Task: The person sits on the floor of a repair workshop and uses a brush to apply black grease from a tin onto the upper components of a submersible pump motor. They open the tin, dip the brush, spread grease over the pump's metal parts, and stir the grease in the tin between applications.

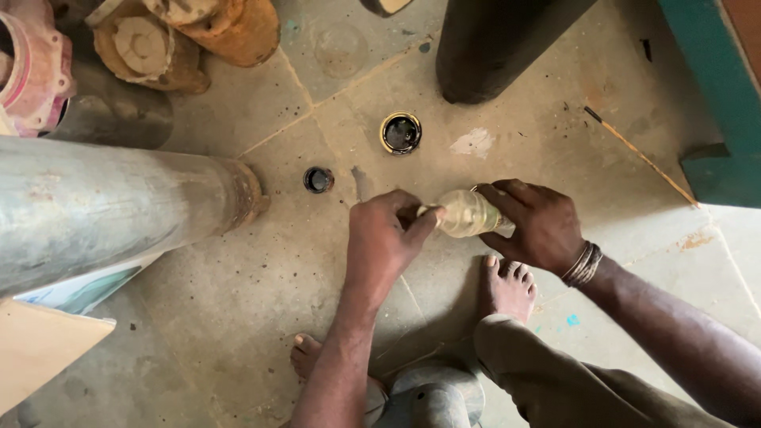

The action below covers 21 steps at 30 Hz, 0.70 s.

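Note:
My right hand (536, 223) grips a small clear plastic bottle (469, 213) lying sideways, with pale yellowish liquid inside. My left hand (386, 239) pinches the bottle's neck end, fingers closed on its cap or mouth; the cap itself is hidden by my fingers. Both hands hover over the tiled floor just above my bare feet (507, 287). On the floor beyond my hands stand a small open black tin (401, 132) and a smaller dark round lid or cup (318, 180).
A large grey metal cylinder (111, 208) lies at the left with a rusty end. Rusty orange machine parts (186, 40) sit at top left. A dark column (495, 43) stands at the top, a thin stick (638, 154) lies right, and a green frame (713, 95) borders the far right.

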Tool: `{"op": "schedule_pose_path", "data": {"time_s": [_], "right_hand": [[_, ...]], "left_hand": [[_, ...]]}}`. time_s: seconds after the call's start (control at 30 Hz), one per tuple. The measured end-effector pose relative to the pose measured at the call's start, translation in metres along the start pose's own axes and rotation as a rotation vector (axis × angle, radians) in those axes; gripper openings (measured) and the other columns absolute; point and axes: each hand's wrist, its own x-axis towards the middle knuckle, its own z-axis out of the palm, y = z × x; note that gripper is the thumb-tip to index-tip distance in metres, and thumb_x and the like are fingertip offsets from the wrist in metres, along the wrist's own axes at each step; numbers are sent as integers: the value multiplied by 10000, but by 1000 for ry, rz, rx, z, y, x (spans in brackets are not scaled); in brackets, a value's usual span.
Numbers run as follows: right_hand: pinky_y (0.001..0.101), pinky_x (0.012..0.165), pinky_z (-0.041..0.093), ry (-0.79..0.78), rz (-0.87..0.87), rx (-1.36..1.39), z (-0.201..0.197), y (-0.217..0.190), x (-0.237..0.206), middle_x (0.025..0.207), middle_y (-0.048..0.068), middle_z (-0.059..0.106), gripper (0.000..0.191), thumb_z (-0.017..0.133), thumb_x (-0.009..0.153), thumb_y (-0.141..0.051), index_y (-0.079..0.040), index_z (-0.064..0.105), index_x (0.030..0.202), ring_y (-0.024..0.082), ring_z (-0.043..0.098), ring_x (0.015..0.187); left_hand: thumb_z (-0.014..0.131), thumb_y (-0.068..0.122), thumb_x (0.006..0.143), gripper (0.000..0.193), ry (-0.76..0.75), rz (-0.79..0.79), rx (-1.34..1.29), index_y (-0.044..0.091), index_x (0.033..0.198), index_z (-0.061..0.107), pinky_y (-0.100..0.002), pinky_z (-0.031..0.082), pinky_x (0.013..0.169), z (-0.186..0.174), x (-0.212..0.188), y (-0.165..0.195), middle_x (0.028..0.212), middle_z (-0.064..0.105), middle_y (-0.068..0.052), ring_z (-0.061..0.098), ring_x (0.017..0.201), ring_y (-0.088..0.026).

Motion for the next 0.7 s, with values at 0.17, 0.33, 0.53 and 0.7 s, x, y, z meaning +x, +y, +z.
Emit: {"op": "schedule_pose_path", "data": {"time_s": [0.17, 0.33, 0.53, 0.7], "right_hand": [[380, 847, 589, -441, 2, 780, -7, 29, 1, 1062, 118, 764, 582, 930, 638, -291, -59, 737, 1136, 277, 750, 978], [417, 921, 570, -715, -24, 1072, -14, 49, -7, 1071, 154, 781, 590, 961, 659, -291, -17, 748, 1136, 273, 731, 1036], [392, 1079, 566, 19, 275, 654, -24, 110, -4, 1333, 102, 689, 751, 931, 690, -180, -34, 583, 1339, 214, 668, 1247], [432, 1123, 539, 636, 485, 648, -22, 187, 29, 1495, 146, 569, 781, 941, 896, -91, -16, 411, 1465, 283, 611, 1409]], "left_hand": [[861, 97, 787, 292, -162, 418, -37, 35, 1050, 749, -342, 601, 737, -3, -5, 18, 995, 724, -118, 744, 814, -233], [892, 119, 761, 342, -315, 507, 18, 61, 1063, 743, -350, 602, 760, -4, -2, 41, 997, 728, -103, 739, 877, -255], [933, 118, 696, 693, 22, 459, -154, 95, 1321, 632, -353, 605, 897, 14, 9, 8, 1302, 657, -100, 683, 1066, -199], [875, 37, 758, 743, 159, 82, -297, 93, 1431, 564, -296, 558, 837, 59, 10, -71, 1288, 680, -75, 658, 980, -156]]}}
